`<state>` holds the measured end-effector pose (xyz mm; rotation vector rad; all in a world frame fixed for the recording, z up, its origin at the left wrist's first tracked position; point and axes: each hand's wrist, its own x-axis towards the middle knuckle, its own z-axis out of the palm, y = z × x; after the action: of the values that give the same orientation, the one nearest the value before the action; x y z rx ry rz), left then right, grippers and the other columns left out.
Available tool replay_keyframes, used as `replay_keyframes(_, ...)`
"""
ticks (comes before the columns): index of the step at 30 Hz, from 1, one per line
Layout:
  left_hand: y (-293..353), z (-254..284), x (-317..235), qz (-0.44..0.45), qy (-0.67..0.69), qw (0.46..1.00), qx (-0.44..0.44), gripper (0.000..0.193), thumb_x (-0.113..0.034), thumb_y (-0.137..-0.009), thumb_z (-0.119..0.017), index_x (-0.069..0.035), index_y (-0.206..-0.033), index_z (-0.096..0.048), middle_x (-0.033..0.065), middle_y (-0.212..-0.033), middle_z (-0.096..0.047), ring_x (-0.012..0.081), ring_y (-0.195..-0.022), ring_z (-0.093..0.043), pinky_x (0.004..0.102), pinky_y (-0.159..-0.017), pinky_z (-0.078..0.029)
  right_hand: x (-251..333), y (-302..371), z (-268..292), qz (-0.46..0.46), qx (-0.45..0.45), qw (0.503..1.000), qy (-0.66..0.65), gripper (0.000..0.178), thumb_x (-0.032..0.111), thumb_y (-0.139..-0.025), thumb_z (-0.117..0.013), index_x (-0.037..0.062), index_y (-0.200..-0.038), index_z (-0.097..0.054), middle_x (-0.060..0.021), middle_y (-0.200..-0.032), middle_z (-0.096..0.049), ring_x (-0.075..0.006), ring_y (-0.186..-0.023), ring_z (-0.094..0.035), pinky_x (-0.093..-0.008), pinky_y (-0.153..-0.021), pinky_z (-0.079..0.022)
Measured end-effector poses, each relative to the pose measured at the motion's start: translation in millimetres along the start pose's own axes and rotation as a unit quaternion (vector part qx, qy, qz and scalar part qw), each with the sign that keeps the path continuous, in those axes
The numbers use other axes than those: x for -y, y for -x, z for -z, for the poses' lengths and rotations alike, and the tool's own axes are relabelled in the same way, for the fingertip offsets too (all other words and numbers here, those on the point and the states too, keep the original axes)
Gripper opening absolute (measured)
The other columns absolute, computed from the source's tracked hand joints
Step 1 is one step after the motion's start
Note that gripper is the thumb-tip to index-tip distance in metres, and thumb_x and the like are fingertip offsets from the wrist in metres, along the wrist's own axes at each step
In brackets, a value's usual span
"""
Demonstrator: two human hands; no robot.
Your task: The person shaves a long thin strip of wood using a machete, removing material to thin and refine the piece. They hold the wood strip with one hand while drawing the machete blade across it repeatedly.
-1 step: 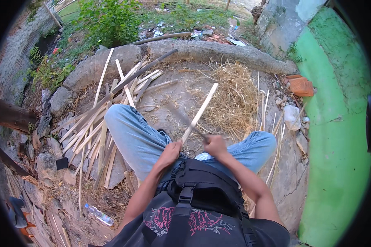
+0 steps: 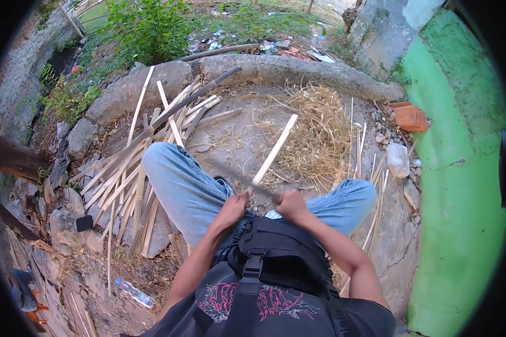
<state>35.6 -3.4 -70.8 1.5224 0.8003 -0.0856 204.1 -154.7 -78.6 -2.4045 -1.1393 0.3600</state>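
A pale, flat wooden strip (image 2: 276, 145) points up and away from me, its lower end closed in my left hand (image 2: 231, 210) between my knees. My right hand (image 2: 291, 205) is wrapped round the handle of a long dark knife (image 2: 243, 179). The blade is smeared by motion and crosses the strip just above my left fingers. The handle is mostly hidden by my right fist. Both hands are close together in front of the black bag (image 2: 281, 238) on my lap.
Many split strips (image 2: 123, 180) are heaped beyond and beside my left knee. Curly shavings (image 2: 315, 135) lie ahead to the right. A low stone kerb (image 2: 298, 68) curves across the far side. A green wall (image 2: 455, 224) stands right; a plastic bottle (image 2: 135, 293) lies left.
The knife blade has swung lower and nearer to my left hand along the strip. My right hand has shifted slightly left and toward me; the left hand and strip hardly move.
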Motion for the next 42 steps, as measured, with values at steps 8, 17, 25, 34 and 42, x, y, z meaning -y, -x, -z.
replay_keyframes(8, 6.8, 0.3, 0.4, -0.052, -0.062, 0.997, -0.017, 0.05, -0.035, -0.097, -0.034, 0.008, -0.079, -0.053, 0.0204, -0.063, -0.053, 0.03, -0.06, -0.051, 0.0418, -0.062, -0.04, -15.3, -21.8, 12.4, -0.104, -0.047, 0.991, -0.072, 0.026, 0.025, -0.076, -0.06, 0.0026, -0.063, -0.065, -0.0195, -0.061, -0.061, -0.0365, -0.059, -0.062, -0.0436, -0.058, -0.05)
replay_keyframes(17, 20.8, 0.0, -18.1, -0.073, -0.13, 0.989, -0.002, 0.048, -0.032, -0.097, -0.036, 0.01, -0.082, -0.055, 0.0305, -0.074, -0.056, 0.0442, -0.072, -0.055, 0.0466, -0.068, -0.042, -34.8, -49.0, 36.3, -0.162, -0.095, 0.982, -0.033, 0.027, 0.027, -0.074, -0.061, 0.0021, -0.069, -0.068, -0.0209, -0.064, -0.061, -0.0376, -0.063, -0.063, -0.046, -0.06, -0.05)
replay_keyframes(25, 23.1, -3.1, -16.9, -0.114, -0.156, 0.981, 0.0, 0.049, -0.033, -0.097, -0.037, 0.01, -0.081, -0.054, 0.0279, -0.068, -0.054, 0.0403, -0.063, -0.051, 0.0438, -0.064, -0.041, -95.9, -67.0, 61.8, -0.25, -0.126, 0.959, -0.036, 0.026, 0.024, -0.072, -0.059, -0.0009, -0.07, -0.068, -0.0236, -0.065, -0.062, -0.0382, -0.063, -0.063, -0.0457, -0.061, -0.049)
replay_keyframes(34, 28.0, -2.8, -21.8, -0.105, -0.133, 0.986, 0.001, 0.049, -0.035, -0.097, -0.038, 0.007, -0.079, -0.055, 0.0255, -0.067, -0.054, 0.0404, -0.064, -0.052, 0.0433, -0.063, -0.042, -115.0, -56.3, 49.9, -0.291, -0.186, 0.923, -0.167, 0.027, 0.022, -0.074, -0.061, -0.0029, -0.065, -0.066, -0.0146, -0.059, -0.064, -0.0255, -0.056, -0.064, -0.0359, -0.056, -0.047)
replay_keyframes(42, 28.8, -2.0, -23.7, -0.091, -0.134, 0.987, -0.016, 0.047, -0.034, -0.097, -0.04, 0.007, -0.081, -0.055, 0.0249, -0.067, -0.055, 0.039, -0.062, -0.052, 0.0429, -0.062, -0.042, -67.1, -30.8, 47.0, -0.149, -0.118, 0.97, -0.149, 0.023, 0.021, -0.074, -0.061, -0.0015, -0.07, -0.066, -0.0181, -0.062, -0.063, -0.028, -0.057, -0.064, -0.0373, -0.056, -0.047)
